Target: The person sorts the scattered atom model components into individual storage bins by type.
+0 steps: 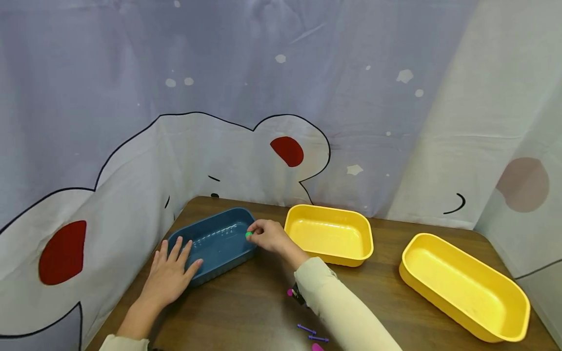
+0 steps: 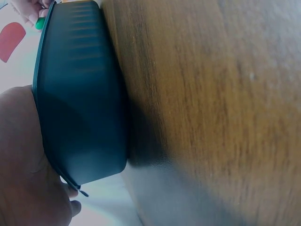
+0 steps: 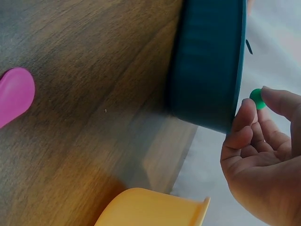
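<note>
A dark blue plastic tub [image 1: 219, 246] stands on the left of the table. Over its right end, my right hand [image 1: 269, 236] pinches a small round green piece [image 3: 256, 98] between thumb and fingertip; its exact kind I cannot tell. In the right wrist view the lower fingers of that hand [image 3: 268, 150] lie right at the tub's rim. My left hand [image 1: 168, 276] rests across the near left rim with its fingers spread and straight. The left wrist view shows the tub's outer side wall [image 2: 82, 94] beneath this hand.
Right of the blue tub stands a yellow tub [image 1: 327, 258], with another yellow tub [image 1: 443, 302] farther right. Two purple rods [image 1: 318, 338], a pink piece [image 3: 18, 94] and a dark piece with a pink end [image 1: 290, 292] lie near my right forearm. A printed curtain [image 1: 373, 122] hangs behind.
</note>
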Demonstrator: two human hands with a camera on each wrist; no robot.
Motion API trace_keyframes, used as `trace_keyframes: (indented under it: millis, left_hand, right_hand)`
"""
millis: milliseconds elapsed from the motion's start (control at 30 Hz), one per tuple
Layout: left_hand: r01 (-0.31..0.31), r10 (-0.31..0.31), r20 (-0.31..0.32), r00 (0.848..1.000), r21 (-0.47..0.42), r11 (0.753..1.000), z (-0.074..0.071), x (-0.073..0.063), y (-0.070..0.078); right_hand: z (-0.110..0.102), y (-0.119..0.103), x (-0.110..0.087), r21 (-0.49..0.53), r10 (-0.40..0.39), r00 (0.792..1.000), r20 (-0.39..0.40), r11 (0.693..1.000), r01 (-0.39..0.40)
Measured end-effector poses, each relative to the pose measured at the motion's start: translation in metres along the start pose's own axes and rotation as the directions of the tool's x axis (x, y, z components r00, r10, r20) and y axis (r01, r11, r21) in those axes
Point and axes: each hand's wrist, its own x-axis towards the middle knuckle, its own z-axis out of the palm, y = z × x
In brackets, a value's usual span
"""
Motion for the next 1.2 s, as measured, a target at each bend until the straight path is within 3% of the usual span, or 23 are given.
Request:
trace_keyframes:
  millis: [1200]
  left_hand:
    - [0.002,-0.002,0.003,1.0,0.006,1.0,-0.0021,-0.0004,0.0025]
  right_hand:
    - [0.002,-0.0019,0.0049,0.025,0.016,1.0,-0.014,1.0,-0.016]
